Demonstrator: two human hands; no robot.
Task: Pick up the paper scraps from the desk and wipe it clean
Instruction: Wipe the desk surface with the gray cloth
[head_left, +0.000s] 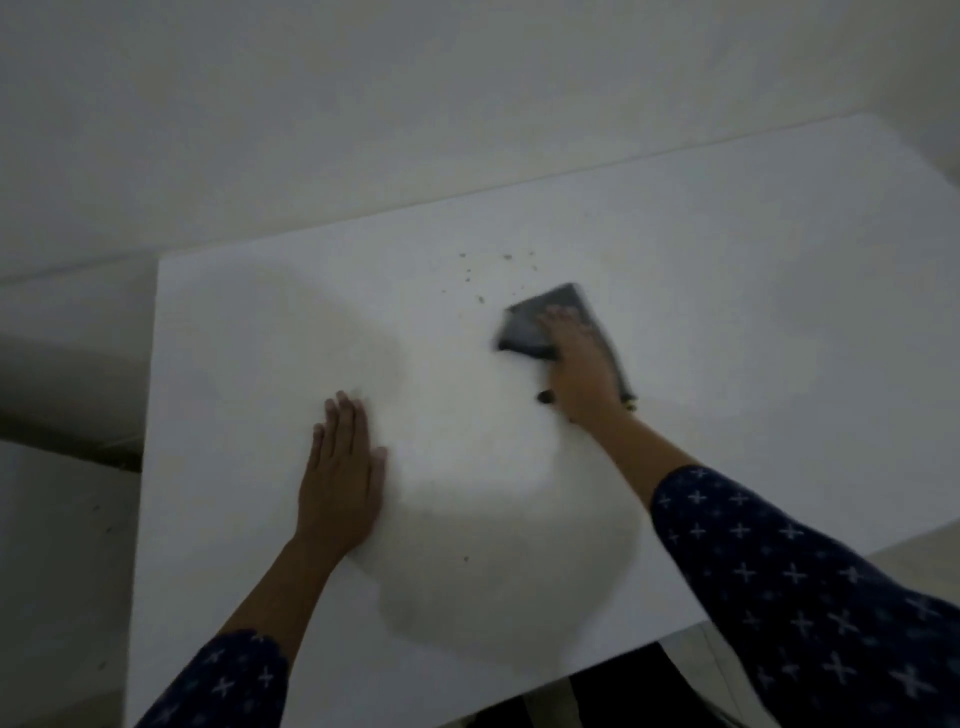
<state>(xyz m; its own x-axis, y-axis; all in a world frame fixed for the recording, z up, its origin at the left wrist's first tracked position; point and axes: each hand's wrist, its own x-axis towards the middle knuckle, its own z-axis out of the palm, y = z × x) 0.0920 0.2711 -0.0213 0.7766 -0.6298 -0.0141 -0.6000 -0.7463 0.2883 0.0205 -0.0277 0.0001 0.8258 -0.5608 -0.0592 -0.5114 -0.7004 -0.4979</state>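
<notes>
Dark blue sleeves (810, 587) with small white crosses were closest to the camera, one on each arm. Beyond them the white table (727, 291) filled most of the view. On it, the left hand (340, 483) lay flat, palm down, its fingers straight and close together, holding nothing. The right hand (579, 364) pressed a dark grey cloth (530, 325) onto the table, fingers spread on top of it. Small dark crumbs (480, 278) lay just beyond the cloth.
</notes>
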